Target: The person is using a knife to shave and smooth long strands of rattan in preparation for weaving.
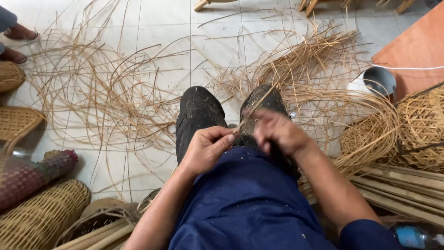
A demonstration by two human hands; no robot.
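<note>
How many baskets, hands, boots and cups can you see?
Baskets: 5, one at the left edge, one below it, one bottom left, two on the right
Hands: 2, left hand, right hand
Boots: 2, left boot, right boot
Cups: 1, grey cup
Total: 10

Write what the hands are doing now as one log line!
left hand: pinches thin cane strip | right hand: on same strip, blurred | floor: loose strips
</note>
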